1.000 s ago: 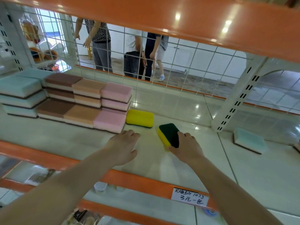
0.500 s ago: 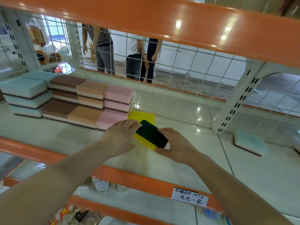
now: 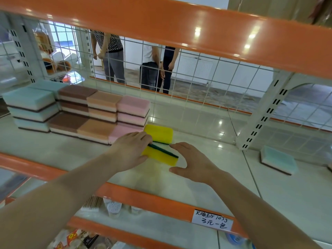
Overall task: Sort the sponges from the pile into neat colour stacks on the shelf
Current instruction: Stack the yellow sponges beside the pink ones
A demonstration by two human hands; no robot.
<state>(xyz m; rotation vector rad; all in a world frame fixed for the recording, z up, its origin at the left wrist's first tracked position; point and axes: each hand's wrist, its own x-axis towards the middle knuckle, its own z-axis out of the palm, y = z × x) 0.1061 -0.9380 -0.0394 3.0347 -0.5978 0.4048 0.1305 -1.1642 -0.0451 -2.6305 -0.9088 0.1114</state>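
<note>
Bare forearms — no sleeves, rings.

The shelf (image 3: 206, 178) (pale, glossy) carries colour stacks of sponges (image 3: 75, 108) at far left. Just right of them lies a yellow sponge (image 3: 159, 133); a lone blue sponge (image 3: 277, 159) sits well right.

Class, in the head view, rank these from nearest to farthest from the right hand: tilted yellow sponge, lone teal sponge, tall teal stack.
From the right hand:
1. Tilted yellow sponge, just left of it.
2. Lone teal sponge, off right.
3. Tall teal stack, far left.
</note>
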